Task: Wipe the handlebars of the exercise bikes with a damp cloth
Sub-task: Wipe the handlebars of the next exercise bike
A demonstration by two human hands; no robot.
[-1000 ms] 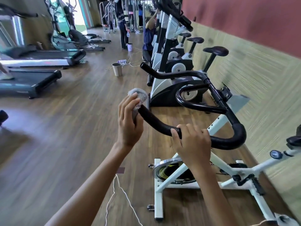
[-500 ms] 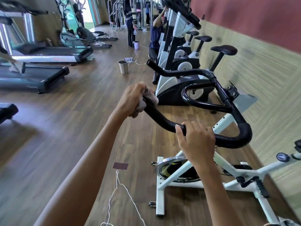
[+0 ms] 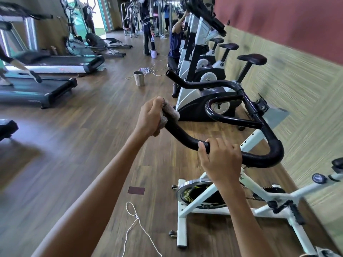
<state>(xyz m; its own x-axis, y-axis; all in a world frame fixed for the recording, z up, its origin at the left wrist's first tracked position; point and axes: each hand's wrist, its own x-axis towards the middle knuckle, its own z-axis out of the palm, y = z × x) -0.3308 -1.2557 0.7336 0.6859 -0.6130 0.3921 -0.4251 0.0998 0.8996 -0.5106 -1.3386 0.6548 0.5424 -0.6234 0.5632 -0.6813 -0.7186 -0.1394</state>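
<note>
A white spin bike (image 3: 209, 197) stands by the right wall, its black handlebar (image 3: 267, 156) looping toward me. My left hand (image 3: 150, 117) is closed around the near tip of the bar with a greyish damp cloth (image 3: 171, 113) wrapped over that tip. My right hand (image 3: 220, 160) grips the same bar lower down, fingers curled over the top. Further bikes (image 3: 202, 78) stand in a row behind it along the wall.
Treadmills (image 3: 42, 89) line the left side. A metal bucket (image 3: 139, 78) and a power strip with cables sit on the wooden floor ahead. Two people (image 3: 175, 43) stand near the far bikes. A white cord (image 3: 133, 219) lies on the floor below my arm.
My left hand went from holding the cloth beside the bar tip to wrapping it over the tip. My right hand has kept its grip on the bar.
</note>
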